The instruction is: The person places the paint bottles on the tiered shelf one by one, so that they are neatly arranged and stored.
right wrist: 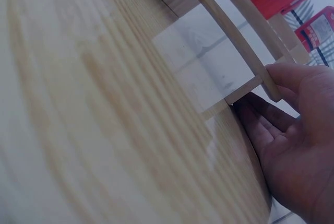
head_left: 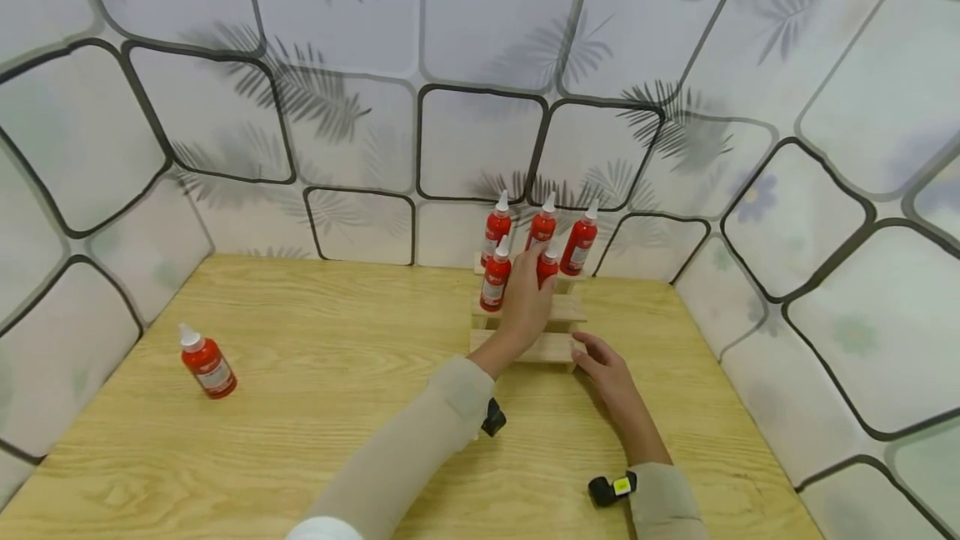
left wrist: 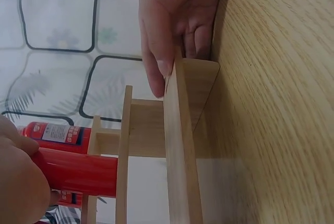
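The left hand (head_left: 527, 300) reaches forward over the stepped rack and closes its fingers around a red squeeze bottle with a white pointed cap (head_left: 547, 263) that stands on the middle step. In the left wrist view the same red bottle (left wrist: 78, 172) lies across the frame with the hand (left wrist: 21, 182) wrapped over its body, its base against the wooden step.

The right hand (head_left: 603, 363) rests low at the near right corner of the small stepped rack of pale wood (head_left: 543, 347). Its fingers are fairly straight, and the thumb and fingertips touch the end of the lowest step; from the right wrist view the fingers (right wrist: 284, 85) lie against the edge of that slat where it meets the table. It grips nothing tightly that I can see; it simply steadies the rack (right wrist: 229, 31).

Just beside the held bottle, on the same step, stands a second red bottle (head_left: 495, 278). Behind them, on the top step against the wall, three more red bottles (head_left: 543, 223) stand upright in a row.

The rack sits toward the back of the light wooden table (head_left: 315, 373), right of centre. Well apart from it, near the table's left edge, a lone red bottle with a white cap (head_left: 207, 362) stands slightly tilted. Grey-and-white patterned panels with leaf prints (head_left: 465, 73) enclose the table.
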`<state>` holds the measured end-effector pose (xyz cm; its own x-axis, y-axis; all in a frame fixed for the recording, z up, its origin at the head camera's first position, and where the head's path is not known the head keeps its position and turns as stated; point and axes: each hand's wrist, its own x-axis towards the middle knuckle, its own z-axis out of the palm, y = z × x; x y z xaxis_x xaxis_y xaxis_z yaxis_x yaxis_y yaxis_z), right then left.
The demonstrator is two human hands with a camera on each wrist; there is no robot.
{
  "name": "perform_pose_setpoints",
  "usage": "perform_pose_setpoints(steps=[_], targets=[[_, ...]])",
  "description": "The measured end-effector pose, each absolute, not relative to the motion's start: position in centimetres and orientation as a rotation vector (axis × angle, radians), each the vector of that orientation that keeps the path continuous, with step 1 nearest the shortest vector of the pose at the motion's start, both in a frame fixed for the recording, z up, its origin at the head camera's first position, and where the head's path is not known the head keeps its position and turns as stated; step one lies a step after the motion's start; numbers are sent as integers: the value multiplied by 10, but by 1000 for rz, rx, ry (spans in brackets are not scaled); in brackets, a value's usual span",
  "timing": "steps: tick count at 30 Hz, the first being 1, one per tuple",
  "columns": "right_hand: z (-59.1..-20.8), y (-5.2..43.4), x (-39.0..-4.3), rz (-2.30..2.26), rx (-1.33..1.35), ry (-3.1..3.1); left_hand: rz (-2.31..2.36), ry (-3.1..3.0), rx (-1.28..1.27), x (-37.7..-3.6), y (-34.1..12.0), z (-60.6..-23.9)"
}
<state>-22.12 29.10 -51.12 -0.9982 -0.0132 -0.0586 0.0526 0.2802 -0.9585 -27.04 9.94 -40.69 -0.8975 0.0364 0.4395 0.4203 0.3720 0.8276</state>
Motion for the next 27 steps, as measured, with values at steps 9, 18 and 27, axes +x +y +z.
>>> perform_pose_setpoints(steps=[9, 18, 27], targets=[[-510, 291, -222, -1854, 57, 2456, -1518, -2205, -440, -265, 101, -397], [-509, 293, -221, -1839, 50, 2476, -1662, -2101, -535, -247, 88, -374], [-509, 291, -221, -1838, 37, 2485, -1794, -2051, -596, -214, 56, -371]])
